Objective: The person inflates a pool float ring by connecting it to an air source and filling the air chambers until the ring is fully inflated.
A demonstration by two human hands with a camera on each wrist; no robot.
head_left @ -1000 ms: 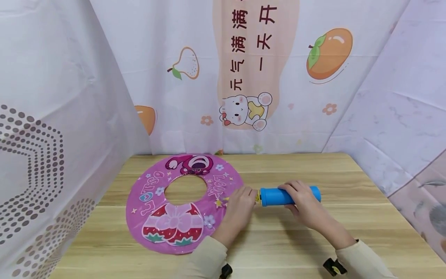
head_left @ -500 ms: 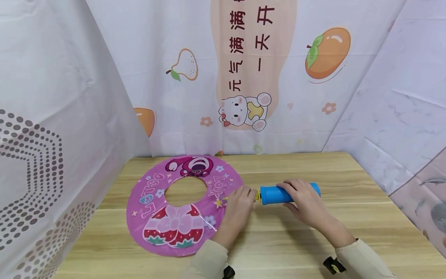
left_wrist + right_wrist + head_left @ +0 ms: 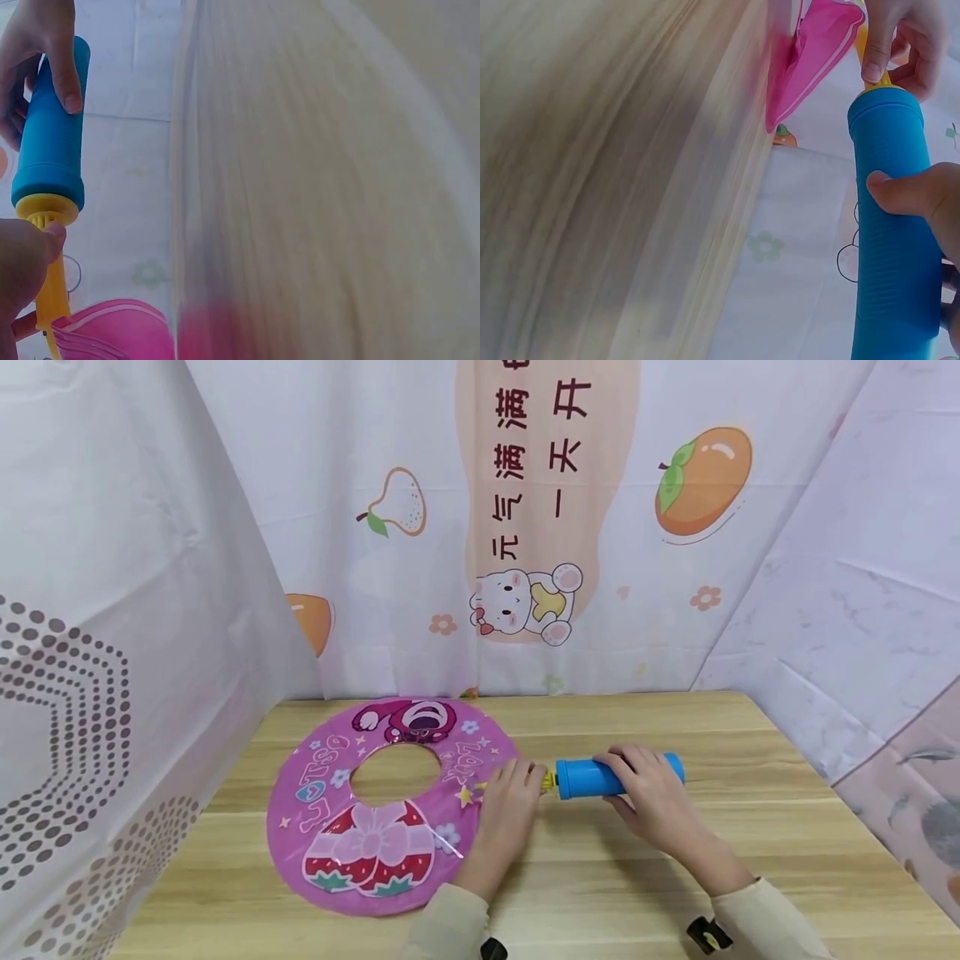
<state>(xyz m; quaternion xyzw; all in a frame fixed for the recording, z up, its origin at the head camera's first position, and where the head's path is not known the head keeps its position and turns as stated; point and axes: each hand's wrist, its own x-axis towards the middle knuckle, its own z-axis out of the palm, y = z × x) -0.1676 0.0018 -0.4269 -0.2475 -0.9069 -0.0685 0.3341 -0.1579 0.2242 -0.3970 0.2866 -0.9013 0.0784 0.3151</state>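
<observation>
A hand air pump (image 3: pixel 585 778) with a blue barrel and a yellow nozzle end lies across the middle right in the head view. My right hand (image 3: pixel 651 793) grips the blue barrel, thumb along its near side. My left hand (image 3: pixel 512 806) holds the yellow nozzle end (image 3: pixel 52 292) of the pump, thumb and fingers around it. Beside that hand spreads a flat pink swim ring (image 3: pixel 300 810), printed with a bear, strawberries and flowers. The yellow tip reaches over the ring's right side. In the left wrist view the ring's pink edge (image 3: pixel 120 330) shows close against the nozzle.
Under everything is a light wood-grain table (image 3: pixel 600 902). A white printed cloth (image 3: pixel 360 635) hangs behind its back edge, and more cloth stands at the left (image 3: pixel 187 610) and right (image 3: pixel 847 635) sides.
The head view has shifted slightly. Both hands keep their hold on the pump, and the barrel stays at about the same distance from the left hand.
</observation>
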